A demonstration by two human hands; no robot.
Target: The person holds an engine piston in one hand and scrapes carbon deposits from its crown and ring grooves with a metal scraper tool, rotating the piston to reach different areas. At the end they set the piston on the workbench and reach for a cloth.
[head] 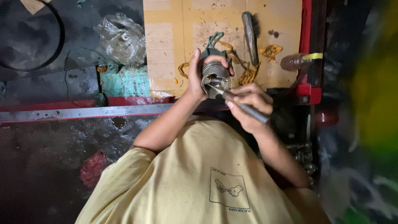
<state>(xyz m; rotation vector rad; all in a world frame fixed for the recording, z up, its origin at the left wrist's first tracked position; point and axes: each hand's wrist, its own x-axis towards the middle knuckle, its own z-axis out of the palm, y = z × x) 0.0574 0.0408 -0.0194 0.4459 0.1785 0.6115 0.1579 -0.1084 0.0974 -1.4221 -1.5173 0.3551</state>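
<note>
My left hand (198,79) grips a grey metal cylinder-shaped part (214,76), held up over the near edge of a cardboard sheet (174,45). My right hand (248,103) is closed round a slim tool with a grey handle (248,110). The tool's thin metal tip rests against the face of the part. Both forearms rise from my yellow shirt (199,178) at the bottom of the view. A dark green strap lies on the cardboard just behind the part.
A dark-handled brush (250,31) and crumpled yellow scraps (270,52) lie on the cardboard. A crumpled plastic bag (122,39) and a teal block (126,81) sit to the left. A red-edged metal bar (83,111) crosses below them. A red frame (309,49) and a bottle (296,61) stand at the right.
</note>
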